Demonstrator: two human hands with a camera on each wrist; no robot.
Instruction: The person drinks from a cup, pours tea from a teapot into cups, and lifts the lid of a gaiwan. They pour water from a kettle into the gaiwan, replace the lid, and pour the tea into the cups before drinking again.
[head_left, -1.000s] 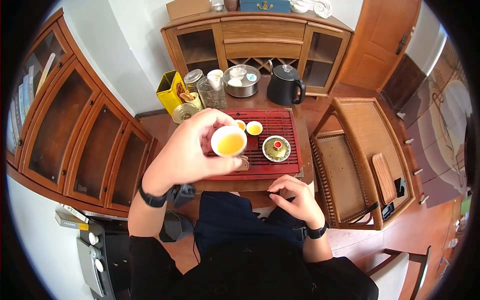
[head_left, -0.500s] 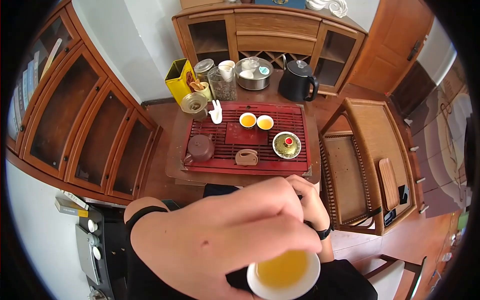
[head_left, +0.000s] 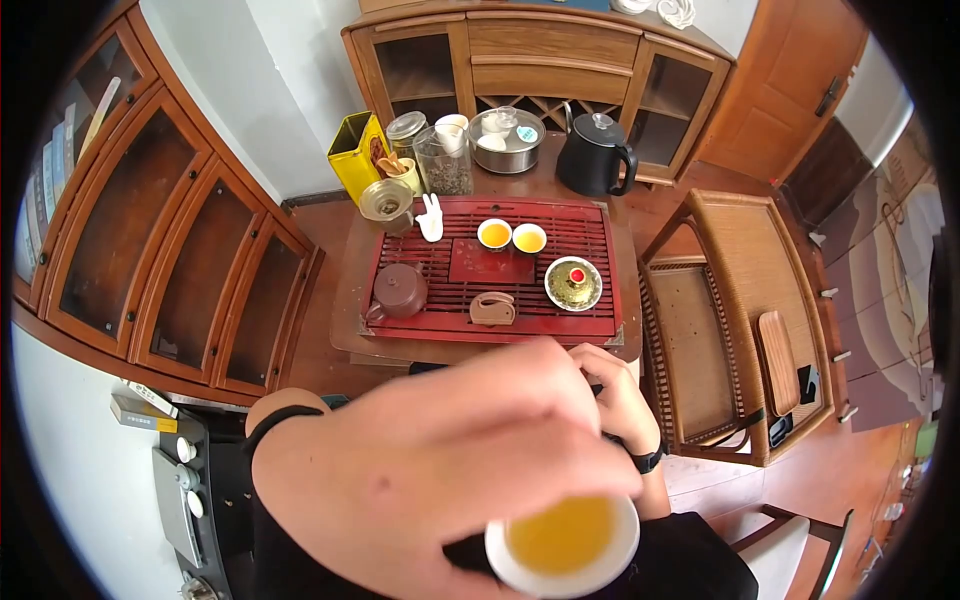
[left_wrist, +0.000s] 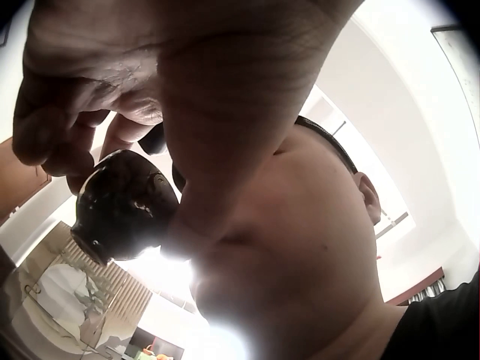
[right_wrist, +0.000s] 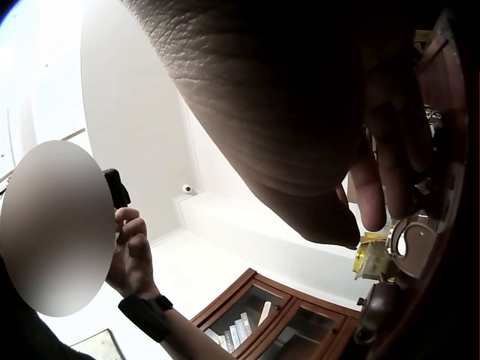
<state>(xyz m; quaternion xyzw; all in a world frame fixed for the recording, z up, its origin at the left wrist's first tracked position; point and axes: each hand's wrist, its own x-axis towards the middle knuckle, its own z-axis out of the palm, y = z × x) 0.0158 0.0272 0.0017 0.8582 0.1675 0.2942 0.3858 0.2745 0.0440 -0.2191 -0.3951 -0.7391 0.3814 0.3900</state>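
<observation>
Raised close to the head camera, my left hand (head_left: 440, 455) grips a white-lined cup (head_left: 563, 548) of yellow tea between thumb and fingers. From below, the left wrist view shows the cup's dark outside (left_wrist: 124, 206) in the hand (left_wrist: 180, 97), near the person's head. My right hand (head_left: 622, 402) rests by the front table edge, partly hidden behind the left; in the right wrist view its fingers (right_wrist: 371, 184) hang loosely bent, holding nothing. On the red slatted tray (head_left: 590, 325) stand two small cups (head_left: 494, 235) (head_left: 529, 238) of tea, a lidded bowl (head_left: 573, 284) and a brown teapot (head_left: 399, 291).
A brown holder (head_left: 493, 309) and a white hand-shaped ornament (head_left: 430, 218) are on the tray. Behind are a yellow tin (head_left: 358, 160), a glass jar (head_left: 443, 165), a steel pot (head_left: 506, 142) and a black kettle (head_left: 592, 155). A rattan cart (head_left: 755, 300) stands at the right.
My left hand has carried its cup from over the tray back toward my head, uncovering the teapot, ornament and brown holder. The right hand stays near the table edge.
</observation>
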